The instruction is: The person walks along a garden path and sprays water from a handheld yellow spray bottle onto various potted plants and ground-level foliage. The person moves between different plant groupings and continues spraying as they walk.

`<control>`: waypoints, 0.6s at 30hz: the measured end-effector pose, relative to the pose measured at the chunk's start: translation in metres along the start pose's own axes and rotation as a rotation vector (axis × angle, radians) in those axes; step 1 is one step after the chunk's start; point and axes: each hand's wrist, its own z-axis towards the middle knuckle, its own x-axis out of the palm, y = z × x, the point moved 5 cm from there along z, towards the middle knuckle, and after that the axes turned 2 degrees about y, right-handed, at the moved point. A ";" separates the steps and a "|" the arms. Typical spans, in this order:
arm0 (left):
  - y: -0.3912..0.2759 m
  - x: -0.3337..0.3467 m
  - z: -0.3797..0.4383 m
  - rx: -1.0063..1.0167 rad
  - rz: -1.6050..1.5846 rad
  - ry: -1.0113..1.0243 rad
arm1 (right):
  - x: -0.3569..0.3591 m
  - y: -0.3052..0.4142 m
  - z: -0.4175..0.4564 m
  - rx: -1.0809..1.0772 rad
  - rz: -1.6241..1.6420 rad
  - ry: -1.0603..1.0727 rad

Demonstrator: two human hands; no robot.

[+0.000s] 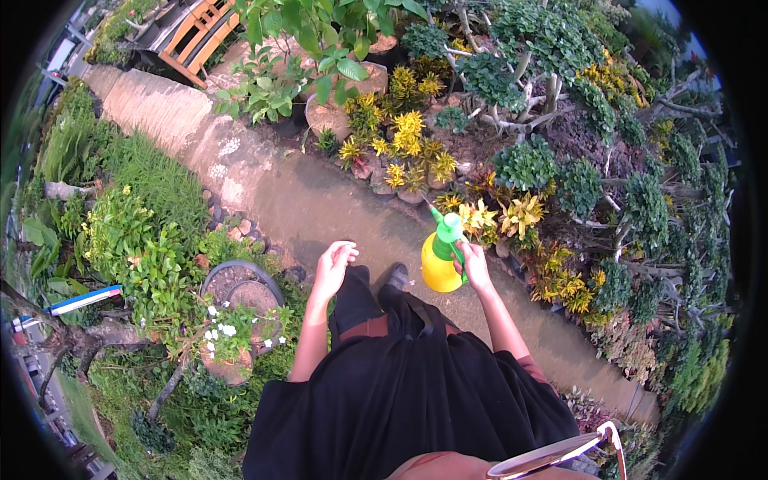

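Note:
My right hand (472,261) grips the green handle of a pump spray bottle (441,264) with a yellow tank and a green top. The bottle hangs over the path, its nozzle directed up and left, near yellow-leaved croton plants (477,216). Whether a finger rests on the trigger is hard to see. Over the path at the left, my left hand (335,264) holds nothing; its fingers are loosely curled and partly separated.
A concrete path (288,186) runs diagonally beneath me. Potted shrubs (327,111) and pale-branched small trees (540,108) border its right side. Leftward are stones (243,228), a round planter (210,276) and white flowers (225,330). A wooden bench (198,36) stands farther up the path.

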 end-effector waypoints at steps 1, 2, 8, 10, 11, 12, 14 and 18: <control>0.002 0.000 -0.001 0.001 -0.013 -0.005 | 0.004 0.001 0.002 -0.004 -0.038 0.019; 0.004 0.001 -0.002 0.001 -0.025 -0.009 | 0.008 0.002 0.004 -0.008 -0.076 0.038; 0.002 0.003 -0.011 -0.002 -0.030 -0.044 | 0.012 0.003 0.019 -0.013 -0.074 0.071; 0.000 0.004 -0.011 0.001 -0.021 -0.050 | 0.016 0.001 0.021 -0.007 -0.070 0.098; -0.001 0.003 -0.011 0.006 -0.017 -0.053 | 0.018 -0.001 0.021 -0.004 -0.067 0.110; -0.002 0.003 -0.011 0.012 -0.014 -0.058 | 0.021 0.001 0.020 -0.008 -0.090 0.111; -0.005 0.003 -0.010 0.028 -0.011 -0.058 | 0.023 0.000 0.019 0.006 -0.105 0.128; -0.012 0.006 -0.007 0.047 0.022 -0.052 | 0.023 0.000 0.013 0.015 -0.124 0.125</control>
